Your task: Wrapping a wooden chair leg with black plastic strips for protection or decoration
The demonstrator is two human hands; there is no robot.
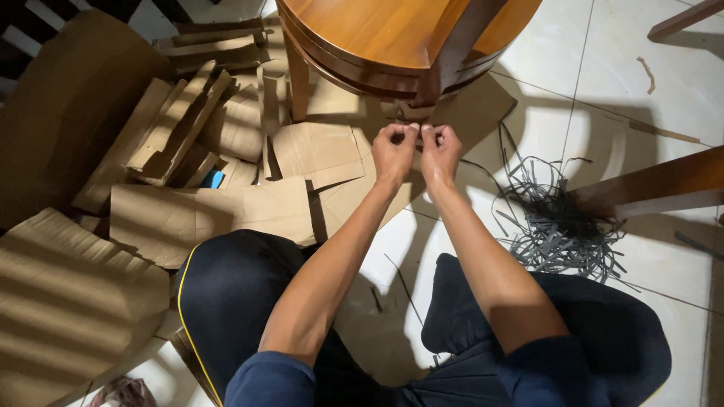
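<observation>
- Seated low on the tiled floor [641, 90], knees wide, arms stretched forward.
- Left hand [394, 151] and right hand [440, 149] side by side, fingers pinched together on something small; too small to name.
- Held just below a round wooden stool [400, 38], above flattened cardboard [317, 154].
- Beside the right arm, tangled grey strips [562, 226], within reach.

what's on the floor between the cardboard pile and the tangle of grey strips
In the head view, both hands, left and right, over flat cardboard.
</observation>
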